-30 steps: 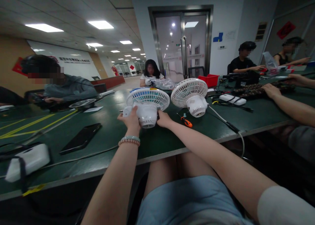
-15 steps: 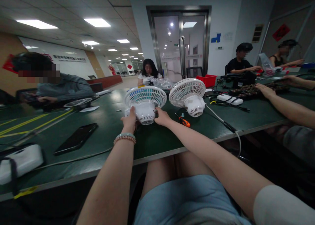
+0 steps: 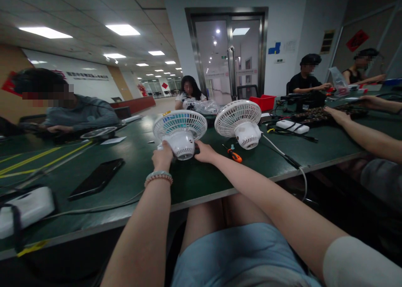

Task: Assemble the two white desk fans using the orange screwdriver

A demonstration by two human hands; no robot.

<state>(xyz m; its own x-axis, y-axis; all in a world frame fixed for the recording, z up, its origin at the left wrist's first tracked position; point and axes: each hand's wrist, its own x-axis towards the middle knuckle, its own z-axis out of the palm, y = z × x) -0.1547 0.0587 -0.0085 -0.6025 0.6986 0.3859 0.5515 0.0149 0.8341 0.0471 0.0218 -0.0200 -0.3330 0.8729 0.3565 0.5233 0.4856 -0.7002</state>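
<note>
A small white fan [image 3: 184, 146] faces away from me, its motor housing toward me and its round grille tilted up. My left hand [image 3: 162, 156] is closed on the left side of the housing, thumb on top. On the other side, my right hand [image 3: 205, 152] grips a dark part by the housing; its fingertips are partly hidden. Just right of it stands a second white fan [image 3: 247, 135] with a cable. An orange-handled screwdriver [image 3: 235, 155] lies below that fan on the green table.
A black phone [image 3: 96, 179] and a white power bank [image 3: 28, 211] lie on the left. Another white device [image 3: 292, 127] with a strap is at right, near a co-worker's hand [image 3: 338, 116]. A red bin [image 3: 263, 103] stands behind. Several people sit around the table.
The held fan has shifted slightly left and its grille leans more to the left. Both my hands have moved along with it. The second fan stays in place.
</note>
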